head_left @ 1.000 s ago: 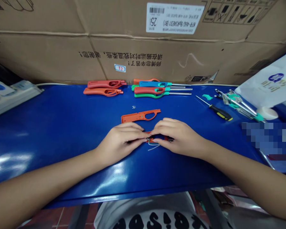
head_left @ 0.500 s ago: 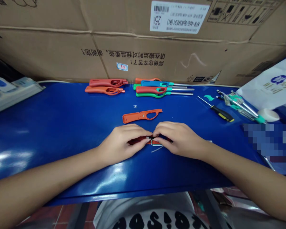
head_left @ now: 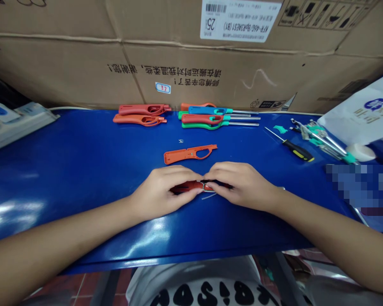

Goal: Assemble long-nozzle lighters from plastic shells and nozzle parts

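Both hands meet over an opened orange-red lighter casing (head_left: 189, 187) close to the table's front. My left hand (head_left: 167, 189) closes around its left part, thumb in front and fingers behind. My right hand (head_left: 238, 185) is closed on the right part, its thumb and fingertips pressing by a thin pale wire (head_left: 204, 185). Much of the casing and its inner parts are hidden under the fingers. A clear thin strip (head_left: 208, 196) pokes out below the right thumb. Just beyond the hands lies a loose orange casing half (head_left: 178, 157), inner side up.
Behind are orange-red lighter bodies (head_left: 140, 120) and a pile of coloured lighters with metal tubes (head_left: 204, 120). Tiny screws (head_left: 181, 141) lie nearer. To the right are a screwdriver (head_left: 296, 151), several metal-tube parts (head_left: 328, 142) and a white bag (head_left: 364, 110). A large cardboard box (head_left: 166, 55) stands at the back.
The fingertips have shifted slightly over the casing; the right thumb now covers more of the wire. The clear strip shows less. Other things lie as before.
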A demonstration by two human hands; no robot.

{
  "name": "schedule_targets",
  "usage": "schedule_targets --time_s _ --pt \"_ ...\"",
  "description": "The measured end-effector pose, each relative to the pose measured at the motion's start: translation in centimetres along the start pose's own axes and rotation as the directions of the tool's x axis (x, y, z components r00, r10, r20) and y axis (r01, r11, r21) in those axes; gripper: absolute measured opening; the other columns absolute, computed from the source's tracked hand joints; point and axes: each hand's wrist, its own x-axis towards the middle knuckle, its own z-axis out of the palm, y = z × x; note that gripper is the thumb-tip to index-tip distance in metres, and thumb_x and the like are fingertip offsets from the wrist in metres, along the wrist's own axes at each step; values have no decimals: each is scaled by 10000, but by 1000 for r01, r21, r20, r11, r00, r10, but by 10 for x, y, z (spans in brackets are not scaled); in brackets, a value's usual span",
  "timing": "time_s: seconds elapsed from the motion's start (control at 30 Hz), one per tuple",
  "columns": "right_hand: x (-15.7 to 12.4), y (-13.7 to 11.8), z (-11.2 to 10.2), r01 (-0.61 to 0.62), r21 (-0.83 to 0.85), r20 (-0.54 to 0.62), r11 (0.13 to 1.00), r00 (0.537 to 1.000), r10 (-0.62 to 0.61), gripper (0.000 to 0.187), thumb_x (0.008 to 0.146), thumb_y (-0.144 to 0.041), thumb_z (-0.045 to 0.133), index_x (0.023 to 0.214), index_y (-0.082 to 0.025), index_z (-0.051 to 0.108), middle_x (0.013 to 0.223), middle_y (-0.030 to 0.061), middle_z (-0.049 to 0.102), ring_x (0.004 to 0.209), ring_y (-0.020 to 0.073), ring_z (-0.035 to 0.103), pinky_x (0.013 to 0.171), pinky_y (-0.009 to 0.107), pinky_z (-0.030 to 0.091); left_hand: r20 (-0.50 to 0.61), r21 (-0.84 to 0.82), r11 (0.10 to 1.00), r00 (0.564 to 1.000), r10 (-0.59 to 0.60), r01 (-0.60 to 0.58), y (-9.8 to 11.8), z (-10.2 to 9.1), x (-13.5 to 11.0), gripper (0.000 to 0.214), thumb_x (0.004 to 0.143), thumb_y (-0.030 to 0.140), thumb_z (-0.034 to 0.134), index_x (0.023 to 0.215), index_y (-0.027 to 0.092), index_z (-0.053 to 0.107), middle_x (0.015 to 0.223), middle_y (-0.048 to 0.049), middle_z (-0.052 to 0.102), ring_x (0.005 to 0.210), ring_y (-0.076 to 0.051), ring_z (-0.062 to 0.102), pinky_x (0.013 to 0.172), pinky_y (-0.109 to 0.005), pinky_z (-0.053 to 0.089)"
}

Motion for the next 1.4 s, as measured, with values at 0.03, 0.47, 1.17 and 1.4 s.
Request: schedule_targets --time_s 0.03,0.47,1.17,1.4 --pt "-1 2 0 14 -31 -14 999 1000 -14 200 1010 -238 564 1146 -190 703 1049 43 735 919 157 691 763 265 497 11 7 1000 1000 -5 5 0 0 0 206 889 162 741 1092 130 730 1021 -73 776 940 -162 743 874 -239 593" --pt "-5 11 -9 208 -315 -22 926 974 -226 239 1021 -247 542 1155 -204 736 1021 55 726 841 165 649 700 287 455 126 72 997 992 -27 18 -7 -2 -5 341 932 241 721 1247 161 617 1181 -69 734 1102 -175 703 959 -253 567" --pt "-3 -1 -14 245 -434 124 867 969 -212 314 1073 -254 417 1181 -196 705 992 69 720 781 164 603 658 300 406 105 60 996 992 -67 61 -6 -2 -4 372 918 264 739 1266 195 625 1111 -66 747 999 -190 707 882 -313 589" --pt "-5 -4 -15 250 -427 142 869 968 -208 323 1075 -257 411 1197 -186 701 1001 78 707 778 175 606 662 306 410 116 53 996 990 -76 70 -4 -1 -4 380 913 259 746 1266 199 621 1105 -62 743 991 -187 700 868 -301 586"
